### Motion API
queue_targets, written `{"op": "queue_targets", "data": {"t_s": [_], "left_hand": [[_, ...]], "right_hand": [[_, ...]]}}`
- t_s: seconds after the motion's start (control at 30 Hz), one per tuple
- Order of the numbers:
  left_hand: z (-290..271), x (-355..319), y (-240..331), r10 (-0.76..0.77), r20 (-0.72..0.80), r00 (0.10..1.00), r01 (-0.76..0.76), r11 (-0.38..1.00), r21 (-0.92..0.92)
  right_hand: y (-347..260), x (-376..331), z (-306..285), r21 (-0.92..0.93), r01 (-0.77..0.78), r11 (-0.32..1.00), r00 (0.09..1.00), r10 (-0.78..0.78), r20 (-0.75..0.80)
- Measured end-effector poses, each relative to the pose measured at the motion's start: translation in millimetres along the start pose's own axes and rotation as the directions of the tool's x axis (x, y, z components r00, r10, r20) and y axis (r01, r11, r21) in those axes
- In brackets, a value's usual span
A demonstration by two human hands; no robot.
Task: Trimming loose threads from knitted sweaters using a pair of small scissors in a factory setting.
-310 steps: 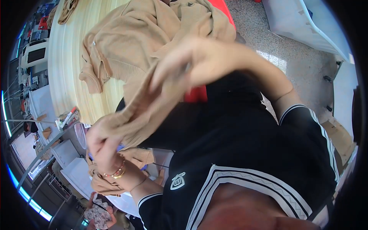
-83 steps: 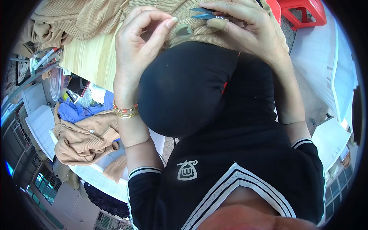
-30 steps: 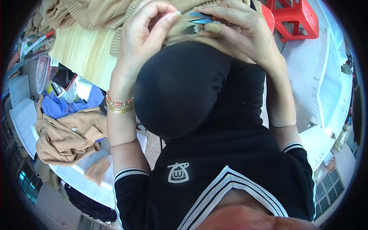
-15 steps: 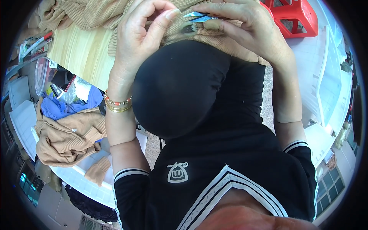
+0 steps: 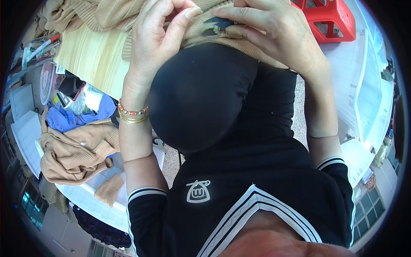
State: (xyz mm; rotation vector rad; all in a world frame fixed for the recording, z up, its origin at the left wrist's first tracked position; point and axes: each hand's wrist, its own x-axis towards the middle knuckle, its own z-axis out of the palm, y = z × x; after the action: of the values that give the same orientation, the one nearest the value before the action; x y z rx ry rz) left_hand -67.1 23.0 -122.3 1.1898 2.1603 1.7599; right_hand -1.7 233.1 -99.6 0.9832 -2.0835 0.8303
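Note:
Tan knitted fabric (image 5: 195,36) lies under both hands at the top of the view, draped over the far side of my black-clothed knee (image 5: 197,94). My left hand (image 5: 160,36) is closed in a pinch above the knit, thumb against fingers; whatever the tips hold is too small to make out. My right hand (image 5: 278,32) grips a small dark bladed tool (image 5: 220,22) that looks like thread snips, between thumb and fingers. Its tips point left, toward the left hand, close over the knit. A dark patch with a pale edge (image 5: 211,31) shows just below the tool.
A pale wooden tabletop (image 5: 92,60) is at left, with more tan knitwear (image 5: 107,15) heaped on it. Below lie a tan knitted garment (image 5: 77,150) and blue cloth (image 5: 64,118) on a white surface. A red plastic stool (image 5: 332,19) and white plastic bin (image 5: 364,90) are at right.
The tool in my right hand has turned, its blades going from bright and bluish to dark. The right fingers have shifted slightly; the left hand stays pinched almost in place.

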Motion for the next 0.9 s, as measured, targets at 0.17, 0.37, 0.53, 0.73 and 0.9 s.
{"op": "queue_targets", "data": {"t_s": [0.17,0.37,0.53,0.73,0.9], "left_hand": [[-0.2,-1.9,-0.3,-0.001,-0.031,1.000,0.002,1.000,0.013],[1.4,3.0,-1.4,0.041,-0.017,0.999,-0.040,0.999,0.033],[-2.6,6.5,25.1,-0.091,-0.073,0.993,0.097,0.992,0.083],[10.2,16.5,-2.8,0.243,-0.135,0.961,-0.224,0.964,0.141],[4.4,-3.4,-19.3,0.139,-0.092,0.986,-0.112,0.961,0.251]], "right_hand": [[-28.1,22.6,-21.9,-0.180,-0.469,0.865,0.789,0.502,0.355],[3.0,-5.9,-0.9,0.150,-0.012,0.989,0.996,0.025,-0.086],[-37.0,37.6,-18.9,-0.205,-0.449,0.870,0.780,0.493,0.386],[-24.9,3.1,-23.8,-0.224,-0.433,0.873,0.809,0.486,0.329],[-11.3,-42.9,-22.8,-0.099,-0.721,0.686,0.655,0.720,0.229]]}}
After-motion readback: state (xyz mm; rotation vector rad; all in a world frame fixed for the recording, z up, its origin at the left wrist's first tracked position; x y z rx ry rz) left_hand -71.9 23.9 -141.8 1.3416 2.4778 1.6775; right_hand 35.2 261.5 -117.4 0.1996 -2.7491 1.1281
